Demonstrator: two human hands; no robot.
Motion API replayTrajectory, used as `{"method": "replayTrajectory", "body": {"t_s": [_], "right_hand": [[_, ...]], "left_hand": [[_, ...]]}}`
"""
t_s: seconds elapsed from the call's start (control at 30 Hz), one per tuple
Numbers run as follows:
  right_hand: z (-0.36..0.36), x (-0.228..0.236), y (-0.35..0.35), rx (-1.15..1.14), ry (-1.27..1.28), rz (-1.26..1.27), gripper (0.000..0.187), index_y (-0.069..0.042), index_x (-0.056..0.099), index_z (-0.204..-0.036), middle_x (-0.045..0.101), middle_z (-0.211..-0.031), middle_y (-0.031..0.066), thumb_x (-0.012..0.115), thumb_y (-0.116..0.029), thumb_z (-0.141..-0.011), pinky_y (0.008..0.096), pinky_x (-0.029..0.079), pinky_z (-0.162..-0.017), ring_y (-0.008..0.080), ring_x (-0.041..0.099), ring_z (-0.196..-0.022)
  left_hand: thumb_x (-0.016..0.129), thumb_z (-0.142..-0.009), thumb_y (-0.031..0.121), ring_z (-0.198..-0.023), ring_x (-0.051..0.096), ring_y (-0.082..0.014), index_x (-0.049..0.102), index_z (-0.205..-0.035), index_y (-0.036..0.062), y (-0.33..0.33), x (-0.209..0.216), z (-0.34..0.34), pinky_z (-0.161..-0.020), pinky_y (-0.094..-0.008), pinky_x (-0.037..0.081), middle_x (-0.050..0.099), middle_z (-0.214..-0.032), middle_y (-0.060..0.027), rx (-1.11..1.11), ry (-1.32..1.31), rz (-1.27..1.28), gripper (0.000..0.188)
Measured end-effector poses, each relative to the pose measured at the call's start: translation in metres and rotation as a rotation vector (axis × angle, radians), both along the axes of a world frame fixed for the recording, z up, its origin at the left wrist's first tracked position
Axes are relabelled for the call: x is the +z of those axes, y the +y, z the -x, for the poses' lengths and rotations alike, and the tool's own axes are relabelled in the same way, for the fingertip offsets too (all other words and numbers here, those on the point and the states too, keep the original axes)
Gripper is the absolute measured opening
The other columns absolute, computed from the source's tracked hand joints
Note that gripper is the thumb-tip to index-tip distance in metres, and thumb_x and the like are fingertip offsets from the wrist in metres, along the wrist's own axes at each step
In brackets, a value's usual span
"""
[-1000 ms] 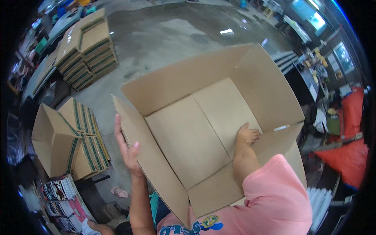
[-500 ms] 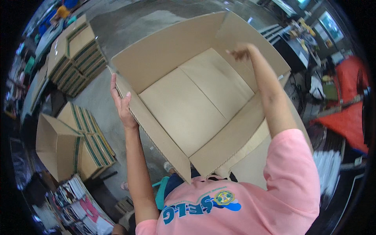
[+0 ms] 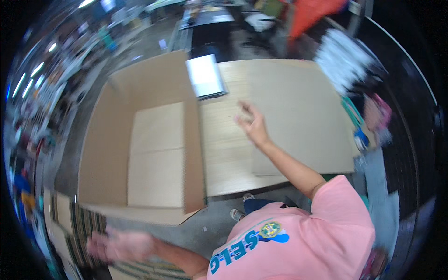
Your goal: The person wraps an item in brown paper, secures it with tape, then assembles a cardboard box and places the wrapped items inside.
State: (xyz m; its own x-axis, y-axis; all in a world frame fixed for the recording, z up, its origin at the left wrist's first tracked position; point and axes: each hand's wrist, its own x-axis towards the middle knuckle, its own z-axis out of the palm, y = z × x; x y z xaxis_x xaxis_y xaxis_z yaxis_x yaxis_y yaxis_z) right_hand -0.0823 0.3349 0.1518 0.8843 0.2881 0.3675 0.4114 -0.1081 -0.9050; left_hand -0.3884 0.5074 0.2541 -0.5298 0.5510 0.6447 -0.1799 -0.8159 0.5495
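Note:
A large open-topped cardboard box [image 3: 156, 158] stands at the left part of the wooden table [image 3: 224, 149], its inside showing. My right hand [image 3: 254, 125] is over the table between the box and a flat cardboard piece [image 3: 298, 116]; its fingers are apart and hold nothing. Below the box's near edge, my left hand [image 3: 119, 245] is blurred by motion, apart from the box, with its fingers looking spread and nothing in them. Folded cardboard stacks [image 3: 77, 233] with dark green edges lie beneath and beside it.
A flat, pale-topped thing with a dark edge [image 3: 205, 77] lies beside the box. At the table's right are a bundle of white material [image 3: 343, 60] and a blue and green item [image 3: 359, 137]. A red cover [image 3: 312, 16] hangs at the back.
My view has swung to the right. Both hands have come away from the box: the left was on its side wall and the right above it. The table and flat cardboard now show.

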Motion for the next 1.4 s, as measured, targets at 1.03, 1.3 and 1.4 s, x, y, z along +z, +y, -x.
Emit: {"method": "replayTrajectory", "body": {"t_s": [1.03, 1.3, 1.4], "right_hand": [[-0.099, -0.191, -0.683, -0.412, 0.954, 0.396, 0.044, 0.004, 0.056, -0.12, 0.061, -0.111, 0.0168, 0.063, -0.021, -0.085, 0.0416, 0.043, -0.092, 0.0288, 0.057, -0.105], [-0.126, -0.19, -0.666, -0.381, 0.568, 0.639, 0.036, 0.004, 0.063, -0.103, 0.063, -0.101, 0.0242, 0.07, -0.017, -0.075, 0.0419, 0.047, -0.085, 0.0401, 0.06, -0.097], [-0.119, -0.205, -0.657, -0.462, 0.602, 0.651, 0.035, 0.003, 0.063, -0.101, 0.064, -0.101, 0.0236, 0.07, -0.019, -0.075, 0.0435, 0.047, -0.085, 0.0417, 0.06, -0.098]], "left_hand": [[0.064, -0.083, 0.007, -0.09, 0.062, -0.0248, 0.05, -0.109, -0.0099, -0.253, -0.295, -0.267, -0.079, -0.0336, 0.049, 0.064, -0.1, -0.0204, -0.909, 1.697, 0.834, 0.034], [0.054, -0.089, 0.009, -0.102, 0.058, -0.0265, 0.049, -0.114, -0.0099, -0.241, -0.302, -0.245, -0.09, -0.0369, 0.044, 0.06, -0.108, -0.0205, -0.913, 1.62, 0.85, 0.032], [0.055, -0.088, 0.009, -0.096, 0.06, -0.0317, 0.048, -0.112, -0.0073, -0.234, -0.308, -0.239, -0.085, -0.0382, 0.045, 0.061, -0.102, -0.0236, -0.9, 1.498, 0.689, 0.03]]}}
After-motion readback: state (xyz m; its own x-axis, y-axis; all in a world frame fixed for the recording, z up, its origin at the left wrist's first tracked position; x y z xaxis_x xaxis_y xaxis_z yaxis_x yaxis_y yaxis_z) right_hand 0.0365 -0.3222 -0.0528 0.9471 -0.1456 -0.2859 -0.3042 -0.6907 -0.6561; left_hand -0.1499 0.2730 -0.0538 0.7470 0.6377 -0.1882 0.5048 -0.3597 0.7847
